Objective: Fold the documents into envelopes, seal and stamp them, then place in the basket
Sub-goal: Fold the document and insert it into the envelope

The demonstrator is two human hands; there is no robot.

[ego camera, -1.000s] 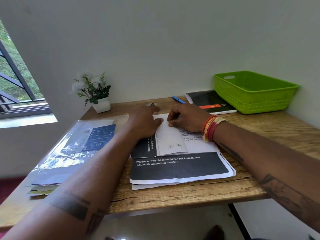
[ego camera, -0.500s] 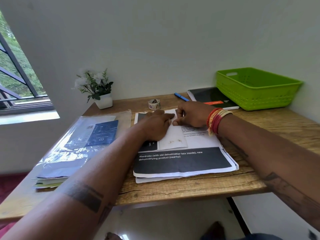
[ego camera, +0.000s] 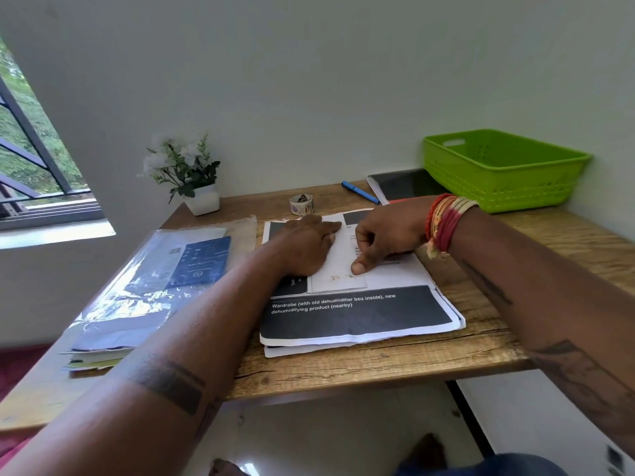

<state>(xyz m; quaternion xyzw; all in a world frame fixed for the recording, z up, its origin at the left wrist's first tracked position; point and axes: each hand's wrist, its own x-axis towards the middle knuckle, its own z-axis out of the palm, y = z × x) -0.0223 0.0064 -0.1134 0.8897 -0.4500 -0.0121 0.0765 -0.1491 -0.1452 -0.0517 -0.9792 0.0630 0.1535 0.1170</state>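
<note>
Desk (ego camera: 446, 355) of wood, pale wall (ego camera: 309, 80), window (ego camera: 31, 159) left

Count on wooden desk (ego camera: 405, 365):
- folded white paper (ego camera: 338, 269): 1
- stack of printed documents (ego camera: 360, 317): 1; sheet count cannot be told
- green plastic basket (ego camera: 498, 187): 1
- blue pen (ego camera: 360, 192): 1
- sticker roll (ego camera: 301, 204): 1
- black notebook (ego camera: 400, 185): 1
- potted white-flower plant (ego camera: 192, 176): 1
- clear plastic packet of envelopes (ego camera: 154, 283): 1
- hands: 2, left hand (ego camera: 305, 245) and right hand (ego camera: 388, 237)
</note>
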